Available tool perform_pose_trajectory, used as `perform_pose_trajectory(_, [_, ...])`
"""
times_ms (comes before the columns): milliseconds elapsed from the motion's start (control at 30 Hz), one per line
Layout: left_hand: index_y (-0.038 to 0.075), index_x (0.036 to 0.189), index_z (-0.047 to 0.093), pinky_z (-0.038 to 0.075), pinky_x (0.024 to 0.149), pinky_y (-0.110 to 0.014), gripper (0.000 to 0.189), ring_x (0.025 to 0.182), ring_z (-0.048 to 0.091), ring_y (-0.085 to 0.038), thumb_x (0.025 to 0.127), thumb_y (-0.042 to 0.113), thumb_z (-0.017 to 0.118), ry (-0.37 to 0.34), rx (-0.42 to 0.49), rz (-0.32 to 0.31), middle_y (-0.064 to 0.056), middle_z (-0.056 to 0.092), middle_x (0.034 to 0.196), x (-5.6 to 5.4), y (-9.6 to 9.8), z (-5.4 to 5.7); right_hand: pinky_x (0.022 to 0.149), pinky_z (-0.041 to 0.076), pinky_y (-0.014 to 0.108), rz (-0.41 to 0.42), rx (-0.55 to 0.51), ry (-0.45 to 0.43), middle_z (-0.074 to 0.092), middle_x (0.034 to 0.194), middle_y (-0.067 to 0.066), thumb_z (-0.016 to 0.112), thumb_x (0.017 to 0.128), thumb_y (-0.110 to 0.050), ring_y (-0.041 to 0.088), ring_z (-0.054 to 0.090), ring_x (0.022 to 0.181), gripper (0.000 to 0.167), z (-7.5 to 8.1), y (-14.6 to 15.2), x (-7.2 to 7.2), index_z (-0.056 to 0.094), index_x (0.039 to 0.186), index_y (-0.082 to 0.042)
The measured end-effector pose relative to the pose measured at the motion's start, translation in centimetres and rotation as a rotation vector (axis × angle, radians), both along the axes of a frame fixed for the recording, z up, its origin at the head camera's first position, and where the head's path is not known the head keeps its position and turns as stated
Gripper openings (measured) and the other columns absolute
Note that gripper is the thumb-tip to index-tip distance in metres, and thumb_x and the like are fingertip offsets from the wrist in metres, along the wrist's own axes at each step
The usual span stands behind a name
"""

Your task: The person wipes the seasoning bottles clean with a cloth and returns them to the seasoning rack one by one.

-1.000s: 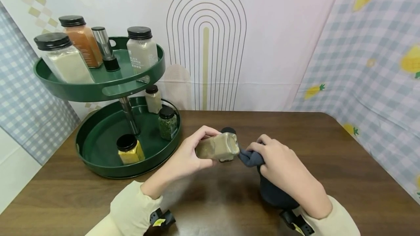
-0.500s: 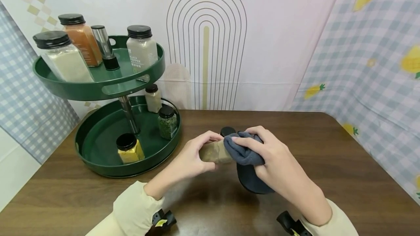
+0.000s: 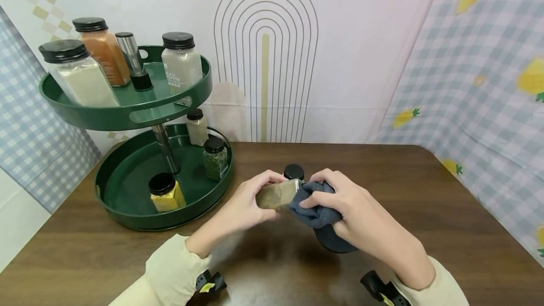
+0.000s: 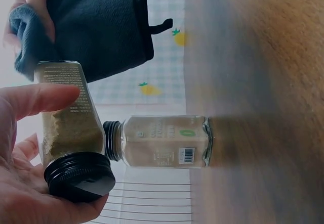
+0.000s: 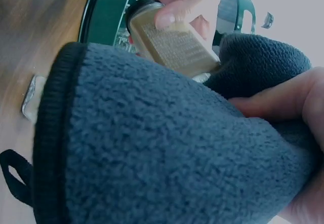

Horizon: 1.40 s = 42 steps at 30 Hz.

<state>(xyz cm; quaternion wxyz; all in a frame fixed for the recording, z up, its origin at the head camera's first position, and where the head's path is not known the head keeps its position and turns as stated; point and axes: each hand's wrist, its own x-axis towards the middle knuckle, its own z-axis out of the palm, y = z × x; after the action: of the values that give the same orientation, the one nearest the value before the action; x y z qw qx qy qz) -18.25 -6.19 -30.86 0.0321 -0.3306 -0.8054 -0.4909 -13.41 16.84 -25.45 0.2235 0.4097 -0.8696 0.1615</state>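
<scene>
My left hand (image 3: pixel 242 209) grips a square glass spice jar (image 3: pixel 274 196) of brownish powder, tipped on its side. The jar's black screw lid (image 4: pixel 81 176) lies toward the palm, hidden in the head view. A dark blue-grey towel (image 3: pixel 316 204) is bunched in my right hand (image 3: pixel 361 209), its fingers pinching the cloth against the jar's base end. The towel's loose part hangs below, with a hanging loop (image 4: pixel 162 27) at its edge. Just behind the held jar, a similar jar (image 4: pixel 162 140) stands upright on the table; only its black lid and neck show in the head view.
A two-tier green rack (image 3: pixel 140 223) stands at left. Its top tray (image 3: pixel 97 118) bears several large spice jars and a silver-black cylinder (image 3: pixel 133 63). Below are a yellow-powder jar (image 3: pixel 167 197), a green-herb jar (image 3: pixel 216 159) and a pale jar (image 3: pixel 197 129). The wooden table (image 3: pixel 382 174) extends rightward.
My right hand has brought the towel left and up over the jar's base end, then slid it slightly down, uncovering the end's upper corner. The left hand keeps the jar nearly in place.
</scene>
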Motion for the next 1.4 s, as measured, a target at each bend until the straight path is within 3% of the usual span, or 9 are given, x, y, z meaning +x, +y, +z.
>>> perform_pose_trajectory(167, [0.019, 0.117, 0.055, 0.045, 0.078, -0.028, 0.057, 0.092, 0.054, -0.015, 0.067, 0.001, 0.076, 0.010, 0.002, 0.036, 0.002, 0.061, 0.111, -0.1, -0.1, 0.3, 0.068, 0.049, 0.031, -0.028, 0.058, 0.015, 0.054, 0.107, -0.001, 0.063, 0.065, 0.013, 0.015, 0.052, 0.097, 0.042, -0.2, 0.2, -0.5, 0.064, 0.082, -0.026])
perform_pose_trajectory(333, [0.022, 0.117, 0.053, 0.044, 0.083, -0.029, 0.057, 0.096, 0.054, -0.015, 0.068, 0.003, 0.077, 0.005, 0.052, 0.012, 0.005, 0.060, 0.112, 0.1, -0.1, 1.2, 0.056, 0.047, 0.030, -0.153, 0.199, -0.002, 0.054, 0.106, 0.002, 0.071, 0.064, 0.007, 0.018, 0.052, 0.092, 0.037, -1.3, 0.2, -1.5, 0.065, 0.081, -0.025])
perform_pose_trajectory(433, [0.023, 0.117, 0.053, 0.044, 0.084, -0.028, 0.057, 0.097, 0.054, -0.013, 0.069, 0.004, 0.077, 0.010, 0.059, -0.002, 0.007, 0.060, 0.111, 0.3, -0.1, 1.8, 0.057, 0.047, 0.033, -0.218, 0.239, -0.036, 0.054, 0.106, 0.002, 0.071, 0.064, 0.007, 0.020, 0.053, 0.093, 0.037, -1.4, 0.5, -1.7, 0.066, 0.084, -0.024])
perform_pose_trajectory(533, [0.022, 0.116, 0.054, 0.044, 0.083, -0.027, 0.056, 0.095, 0.054, -0.012, 0.068, 0.004, 0.077, 0.026, 0.045, 0.012, 0.007, 0.060, 0.109, 0.3, -0.1, 2.0, 0.061, 0.049, 0.037, -0.270, 0.170, -0.026, 0.055, 0.108, 0.004, 0.070, 0.066, 0.007, 0.023, 0.054, 0.096, 0.038, -0.7, 1.1, -1.4, 0.068, 0.088, -0.024])
perform_pose_trajectory(667, [0.021, 0.115, 0.055, 0.045, 0.082, -0.028, 0.055, 0.095, 0.054, -0.012, 0.067, 0.002, 0.076, 0.020, 0.035, 0.020, 0.006, 0.061, 0.108, 0.1, -0.2, 1.8, 0.072, 0.051, 0.042, -0.284, -0.039, 0.063, 0.055, 0.112, 0.008, 0.063, 0.068, 0.013, 0.025, 0.055, 0.099, 0.045, 0.3, 1.5, -0.9, 0.069, 0.099, -0.019])
perform_pose_trajectory(833, [0.022, 0.114, 0.055, 0.045, 0.082, -0.028, 0.054, 0.096, 0.054, -0.015, 0.068, 0.002, 0.075, 0.009, 0.016, 0.014, 0.007, 0.060, 0.110, 0.1, -0.2, 1.4, 0.081, 0.050, 0.037, -0.154, -0.213, 0.120, 0.055, 0.117, 0.010, 0.057, 0.068, 0.017, 0.024, 0.057, 0.103, 0.056, 0.5, 0.6, -0.2, 0.067, 0.110, -0.019])
perform_pose_trajectory(1000, [0.022, 0.114, 0.055, 0.045, 0.083, -0.028, 0.054, 0.097, 0.055, -0.013, 0.068, 0.002, 0.075, 0.003, 0.020, 0.018, 0.007, 0.061, 0.111, 0.1, -0.3, 1.1, 0.086, 0.047, 0.031, -0.007, -0.176, 0.111, 0.056, 0.118, 0.010, 0.066, 0.073, 0.006, 0.022, 0.054, 0.105, 0.045, -0.1, -0.7, 0.2, 0.070, 0.107, -0.023])
perform_pose_trajectory(1100, [0.022, 0.114, 0.055, 0.045, 0.082, -0.029, 0.054, 0.096, 0.055, -0.013, 0.068, 0.002, 0.074, -0.021, 0.019, 0.021, 0.007, 0.060, 0.111, 0.1, -0.3, 1.1, 0.083, 0.049, 0.035, 0.009, -0.153, 0.126, 0.056, 0.116, 0.010, 0.071, 0.072, 0.002, 0.022, 0.053, 0.104, 0.038, -0.3, -0.9, 0.1, 0.072, 0.101, -0.023])
perform_pose_trajectory(1400, [0.022, 0.114, 0.055, 0.045, 0.081, -0.029, 0.056, 0.092, 0.054, -0.012, 0.067, 0.002, 0.076, -0.047, 0.023, 0.020, 0.007, 0.061, 0.109, 0.1, -0.4, 0.9, 0.081, 0.046, 0.030, 0.063, -0.116, 0.084, 0.056, 0.115, 0.005, 0.060, 0.061, 0.020, 0.018, 0.053, 0.104, 0.051, 0.1, 0.0, -0.3, 0.070, 0.087, -0.023])
